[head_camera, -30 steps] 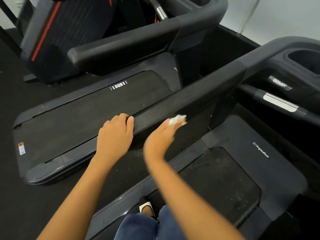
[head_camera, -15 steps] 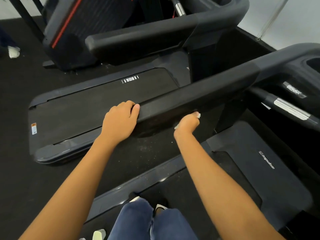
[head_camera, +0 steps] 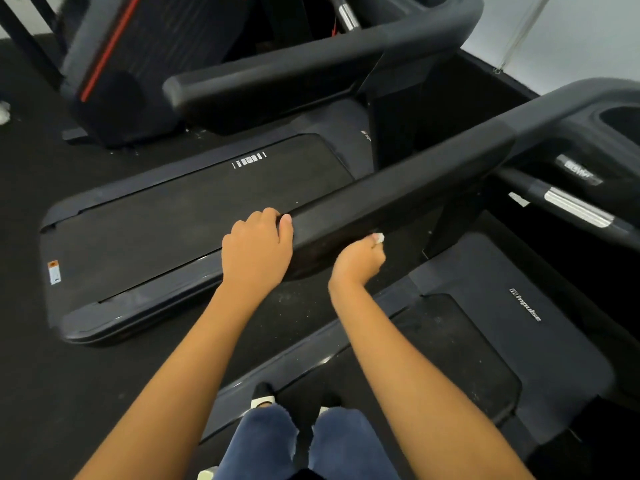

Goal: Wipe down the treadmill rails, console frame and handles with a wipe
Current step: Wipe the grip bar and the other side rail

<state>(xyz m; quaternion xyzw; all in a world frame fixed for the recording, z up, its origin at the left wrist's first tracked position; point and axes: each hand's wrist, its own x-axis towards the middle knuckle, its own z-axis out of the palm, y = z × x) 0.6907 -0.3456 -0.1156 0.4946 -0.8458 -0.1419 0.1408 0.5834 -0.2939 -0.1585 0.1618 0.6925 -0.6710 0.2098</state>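
A long black padded side rail (head_camera: 408,188) of the treadmill runs from the centre up to the right, into the console frame (head_camera: 588,109). My left hand (head_camera: 258,245) grips the rail's near end, fingers over the top and thumb on the side. My right hand (head_camera: 358,259) is curled under the rail's lower inner edge, closed on a small white wipe (head_camera: 378,238) that peeks out past the fingers and touches the rail. A silver-banded handle (head_camera: 575,211) sticks out under the console at right.
I stand on the treadmill belt (head_camera: 433,348), my knees in blue jeans at the bottom. A second treadmill (head_camera: 194,216) with its own rail (head_camera: 311,64) lies to the left. A black machine with a red stripe (head_camera: 114,46) stands at the back left. The floor is black.
My right hand with the wipe dropped from the rail's side to under its lower edge and slid a little to the right. My left hand kept its hold on the rail end.
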